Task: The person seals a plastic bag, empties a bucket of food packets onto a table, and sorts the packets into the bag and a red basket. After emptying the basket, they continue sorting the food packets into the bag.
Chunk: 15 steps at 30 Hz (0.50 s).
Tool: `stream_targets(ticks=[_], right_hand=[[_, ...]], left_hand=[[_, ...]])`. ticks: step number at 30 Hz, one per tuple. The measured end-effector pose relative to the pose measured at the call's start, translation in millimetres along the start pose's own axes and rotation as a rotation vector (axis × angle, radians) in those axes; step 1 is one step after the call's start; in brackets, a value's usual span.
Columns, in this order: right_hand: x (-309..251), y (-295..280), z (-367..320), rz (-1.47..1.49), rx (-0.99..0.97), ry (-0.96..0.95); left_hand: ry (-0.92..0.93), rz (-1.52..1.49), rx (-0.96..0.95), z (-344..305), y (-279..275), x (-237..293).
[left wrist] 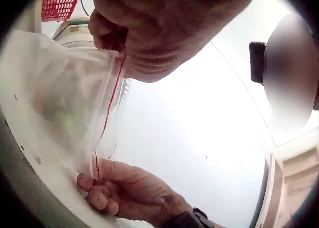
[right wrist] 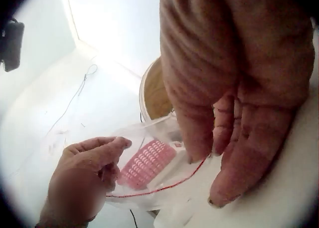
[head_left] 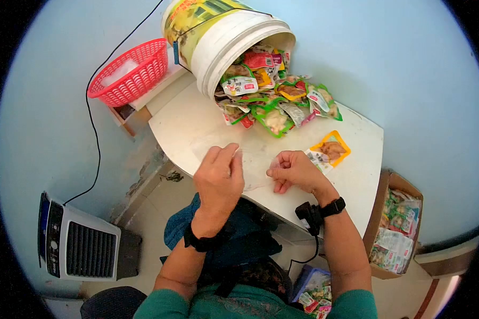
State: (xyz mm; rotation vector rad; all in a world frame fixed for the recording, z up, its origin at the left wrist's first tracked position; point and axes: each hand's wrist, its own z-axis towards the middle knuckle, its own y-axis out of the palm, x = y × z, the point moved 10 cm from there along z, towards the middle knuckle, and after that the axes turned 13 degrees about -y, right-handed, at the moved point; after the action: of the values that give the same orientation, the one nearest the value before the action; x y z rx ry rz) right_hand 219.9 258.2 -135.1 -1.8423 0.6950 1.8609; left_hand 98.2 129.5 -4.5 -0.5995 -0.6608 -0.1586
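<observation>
A clear zip-lock bag (left wrist: 62, 101) with a red line along its mouth stretches between my two hands over the white table. My left hand (head_left: 218, 178) pinches one end of the mouth, its fingers curled. At the other end, my right hand (head_left: 298, 171) pinches the edge between thumb and fingers. In the right wrist view the mouth of the bag (right wrist: 159, 187) gapes a little, and the basket shows through the film. Just beyond my right hand, a yellow-edged snack packet (head_left: 331, 150) lies flat on the table.
A white bucket (head_left: 207, 64) lies on its side at the back, snack packets (head_left: 277, 114) spilling from it. Beside it sits a red basket (head_left: 135, 87). A cardboard box (head_left: 375, 260) of packets stands right of the table (head_left: 183, 122); an air cooler (head_left: 88, 244) stands at left.
</observation>
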Motion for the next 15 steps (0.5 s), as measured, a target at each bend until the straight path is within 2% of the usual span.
stream_targets(ticks=[3, 6, 9, 12, 15], right_hand=[[-21.5, -7.5, -4.2, -0.142, 0.132, -0.068], [-45.9, -31.3, -5.5, -0.493, 0.39, -0.373], [-68.0, -37.1, -16.2, -0.592, 0.549, -0.528], [-69.6, -37.1, -21.1, -0.763, 0.61, -0.491], [-58.2, -36.2, -16.8, -0.852, 0.575, -0.489]], left_hand=[[0.03, 0.007, -0.043, -9.8, 12.6, 4.8], [0.01, -0.015, -0.085, -16.7, 23.7, 4.3], [0.007, -0.045, -0.12, -19.8, 35.5, 4.5], [0.028, -0.042, -0.132, -21.0, 42.2, 9.5], [0.059, -0.007, -0.142, -24.7, 47.0, 15.3]])
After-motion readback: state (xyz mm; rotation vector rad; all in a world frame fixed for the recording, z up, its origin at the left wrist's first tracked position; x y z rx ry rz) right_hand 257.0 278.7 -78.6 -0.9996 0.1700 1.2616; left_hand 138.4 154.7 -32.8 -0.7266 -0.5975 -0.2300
